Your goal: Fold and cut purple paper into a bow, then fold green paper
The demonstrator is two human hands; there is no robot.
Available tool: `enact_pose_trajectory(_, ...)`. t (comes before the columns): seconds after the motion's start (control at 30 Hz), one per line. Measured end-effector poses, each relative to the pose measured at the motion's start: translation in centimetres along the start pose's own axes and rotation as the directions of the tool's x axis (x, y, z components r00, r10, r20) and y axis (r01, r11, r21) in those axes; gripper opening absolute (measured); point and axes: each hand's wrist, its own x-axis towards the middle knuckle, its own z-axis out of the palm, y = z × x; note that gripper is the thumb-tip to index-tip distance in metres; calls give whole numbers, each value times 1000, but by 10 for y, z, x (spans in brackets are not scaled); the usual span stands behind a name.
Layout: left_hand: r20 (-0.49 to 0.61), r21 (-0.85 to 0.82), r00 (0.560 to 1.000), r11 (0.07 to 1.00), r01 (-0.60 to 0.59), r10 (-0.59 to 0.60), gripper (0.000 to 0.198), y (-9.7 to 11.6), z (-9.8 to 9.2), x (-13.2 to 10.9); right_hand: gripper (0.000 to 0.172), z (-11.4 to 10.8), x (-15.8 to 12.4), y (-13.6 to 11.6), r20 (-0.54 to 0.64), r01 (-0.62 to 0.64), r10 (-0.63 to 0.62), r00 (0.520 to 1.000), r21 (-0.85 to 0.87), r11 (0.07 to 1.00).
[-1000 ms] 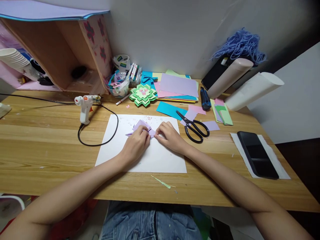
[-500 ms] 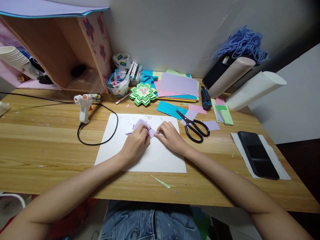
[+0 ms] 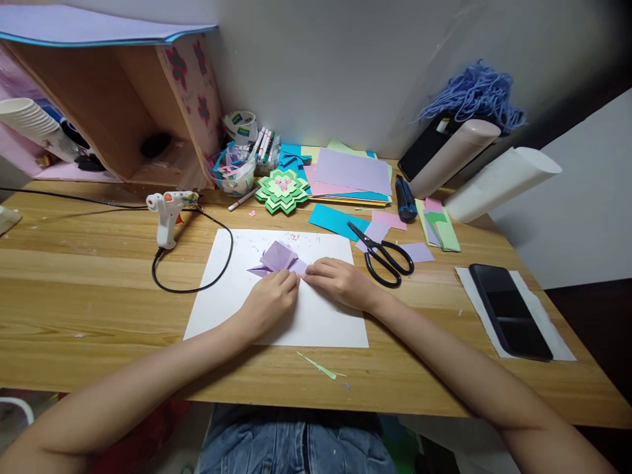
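Observation:
A folded purple paper piece (image 3: 277, 255) lies on the white sheet (image 3: 276, 326), its layers forming a raised square with pointed flaps at the sides. My left hand (image 3: 270, 297) rests at its near edge, fingers closed and pinching the paper's lower rim. On the right flap, my right hand (image 3: 338, 283) has its thumb and fingertips pressed together at the paper's corner. Both hands' fingertips almost meet there. The part of the paper beneath the fingers is hidden.
Black-handled scissors (image 3: 381, 253) lie right of the sheet, beside paper scraps (image 3: 417, 252). A white glue gun (image 3: 169, 214) with a looping cord stands left. Behind are a green layered paper flower (image 3: 282, 191), a paper stack (image 3: 353, 170) and a blue cutter (image 3: 405, 199). A phone (image 3: 511, 309) lies far right.
My left hand has shifted down toward the paper's near edge, uncovering more of the purple folds. My right hand's fingers have straightened and moved slightly left along the flap.

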Motion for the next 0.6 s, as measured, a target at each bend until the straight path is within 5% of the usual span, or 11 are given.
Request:
enact_pose_trajectory(0.17, 26, 9, 1000, 1000, 0, -1, 26, 4, -1, 1, 25, -3, 0, 4, -22, 6, -8, 1000, -95, 995)
enact_pose_trajectory(0.33, -3, 86, 1000, 996, -15, 16, 27, 7, 4, -4, 23, -3, -3, 6, -37, -31, 31, 999, -18, 999)
enact_pose_trajectory(0.43, -27, 72, 998, 996, -53, 55, 27, 3, 5, -7, 19, 0, -2, 4, -104, -191, 205, 973, 125, 974)
enact_pose_trajectory(0.6, 40, -54, 981, 980, -189, 191, 29, -13, 3, -11, 29, 6, 16, 5, -52, -496, 563, 825, 414, 764)
